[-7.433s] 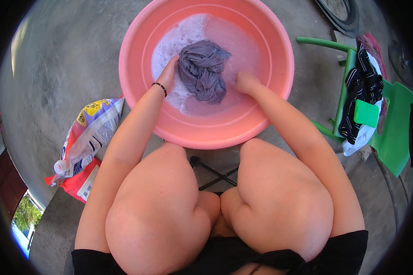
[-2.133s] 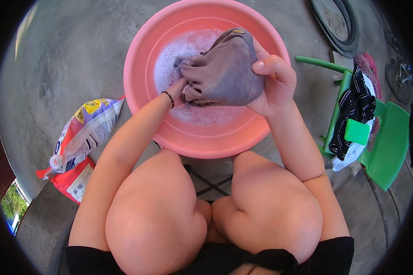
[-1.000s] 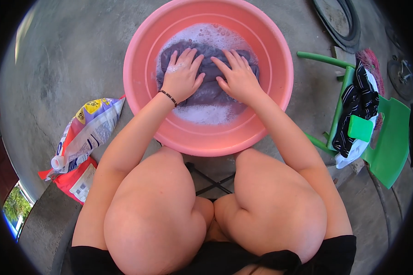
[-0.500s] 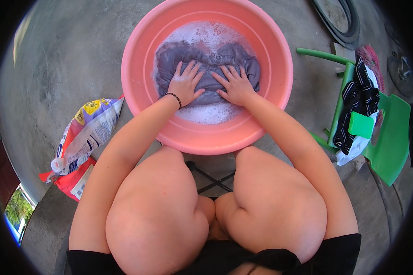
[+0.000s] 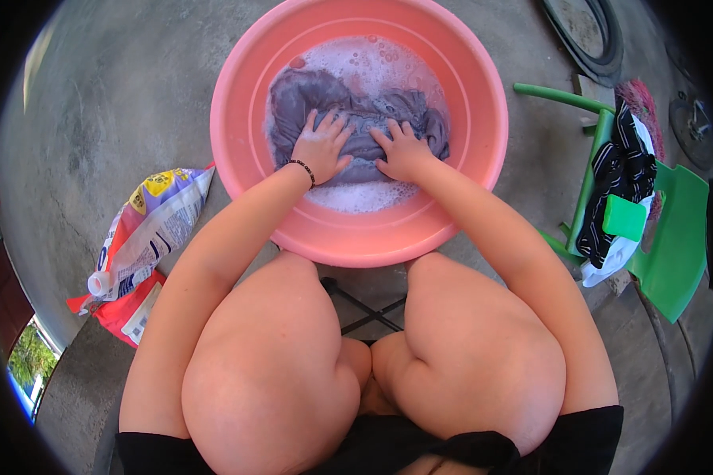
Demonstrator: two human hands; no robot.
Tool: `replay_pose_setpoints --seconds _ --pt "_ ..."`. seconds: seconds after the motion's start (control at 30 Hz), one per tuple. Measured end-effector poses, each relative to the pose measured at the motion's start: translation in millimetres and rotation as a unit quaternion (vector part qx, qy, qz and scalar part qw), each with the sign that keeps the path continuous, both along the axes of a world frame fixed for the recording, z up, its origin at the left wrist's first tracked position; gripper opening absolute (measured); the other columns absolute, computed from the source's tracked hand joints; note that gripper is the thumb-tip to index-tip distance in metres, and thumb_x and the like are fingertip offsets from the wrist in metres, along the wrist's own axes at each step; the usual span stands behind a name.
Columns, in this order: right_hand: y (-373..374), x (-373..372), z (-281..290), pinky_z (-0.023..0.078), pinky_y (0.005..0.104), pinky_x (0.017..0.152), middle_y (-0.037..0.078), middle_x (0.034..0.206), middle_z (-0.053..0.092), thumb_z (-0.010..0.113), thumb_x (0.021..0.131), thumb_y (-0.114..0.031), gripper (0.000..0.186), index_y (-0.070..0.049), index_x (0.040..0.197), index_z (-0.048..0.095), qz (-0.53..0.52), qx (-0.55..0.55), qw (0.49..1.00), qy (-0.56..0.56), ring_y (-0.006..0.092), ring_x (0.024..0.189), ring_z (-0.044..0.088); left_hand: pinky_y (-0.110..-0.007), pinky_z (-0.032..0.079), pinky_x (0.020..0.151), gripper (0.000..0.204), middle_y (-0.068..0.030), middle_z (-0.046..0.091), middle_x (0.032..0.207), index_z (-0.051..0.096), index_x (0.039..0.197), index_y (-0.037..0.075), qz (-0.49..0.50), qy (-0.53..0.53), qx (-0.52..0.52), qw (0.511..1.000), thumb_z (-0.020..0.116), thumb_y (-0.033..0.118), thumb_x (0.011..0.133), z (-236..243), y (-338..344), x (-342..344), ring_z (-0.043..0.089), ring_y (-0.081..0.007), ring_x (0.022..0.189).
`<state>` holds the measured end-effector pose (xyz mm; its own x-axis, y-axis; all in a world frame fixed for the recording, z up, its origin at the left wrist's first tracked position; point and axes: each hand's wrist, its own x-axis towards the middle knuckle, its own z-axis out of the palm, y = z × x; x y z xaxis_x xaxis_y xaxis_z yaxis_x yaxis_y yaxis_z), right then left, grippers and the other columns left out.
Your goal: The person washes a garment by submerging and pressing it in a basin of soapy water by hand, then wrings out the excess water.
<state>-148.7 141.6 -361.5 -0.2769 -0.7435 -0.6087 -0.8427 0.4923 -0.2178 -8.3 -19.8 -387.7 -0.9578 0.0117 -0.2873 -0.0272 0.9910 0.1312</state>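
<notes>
A grey cloth (image 5: 341, 170) lies spread and soaked in foamy water inside a pink plastic basin (image 5: 479, 119). My left hand (image 5: 318, 149), with a dark bead bracelet at the wrist, rests palm down on the cloth's left part, fingers apart and slightly bent. Beside it, my right hand (image 5: 400, 150) presses on the cloth's right part, also palm down with fingers apart and their tips bent into the fabric. Neither hand grips the cloth.
Detergent bags (image 5: 154, 218) lie left of the basin. A green plastic chair (image 5: 673, 237) at right carries dark striped and white clothing (image 5: 610, 190) with a green bar (image 5: 623, 218). Black rubber loops (image 5: 602, 59) lie at top right. My bare knees flank the basin's near edge.
About two seconds ago my right hand held the cloth bunched up; it now lies spread in the water under both hands. Over the last half second my fingers bent slightly into it.
</notes>
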Motion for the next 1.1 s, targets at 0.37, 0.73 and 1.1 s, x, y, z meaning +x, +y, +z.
replay_pose_setpoints --seconds 0.37,0.73,1.1 --pt "-17.6 21.6 23.7 0.049 0.0397 0.091 0.018 0.115 0.065 0.052 0.083 -0.030 0.046 -0.001 0.117 0.064 0.134 0.258 0.942 -0.166 0.0329 0.108 0.062 -0.046 0.037 0.102 0.030 -0.0120 0.057 0.120 0.059 0.109 0.007 -0.011 0.204 0.211 0.956 0.058 0.014 0.080 29.9 -10.4 -21.9 0.051 -0.0296 0.116" --pt "-5.6 -30.2 -11.8 0.051 0.0476 0.082 0.028 0.112 0.061 0.048 0.084 -0.009 0.032 0.001 0.113 0.058 -0.229 -0.332 0.915 -0.028 0.0403 0.094 0.063 -0.045 0.038 0.100 0.045 -0.0256 0.053 0.125 0.052 0.123 -0.002 0.460 0.118 0.214 0.854 0.044 0.031 0.093 -9.9 -50.2 -24.3 0.049 -0.0407 0.118" --pt "17.3 -33.5 -33.0 0.050 0.0274 0.054 0.008 0.090 0.065 0.050 0.091 -0.014 0.025 -0.003 0.109 0.062 -0.553 -0.055 0.640 -0.530 0.0142 0.071 0.061 -0.035 0.047 0.092 0.054 -0.0136 0.064 0.118 0.056 0.124 0.000 0.509 -0.238 0.682 0.467 0.051 0.043 0.092 -11.6 -44.3 -21.2 0.063 -0.0221 0.103"
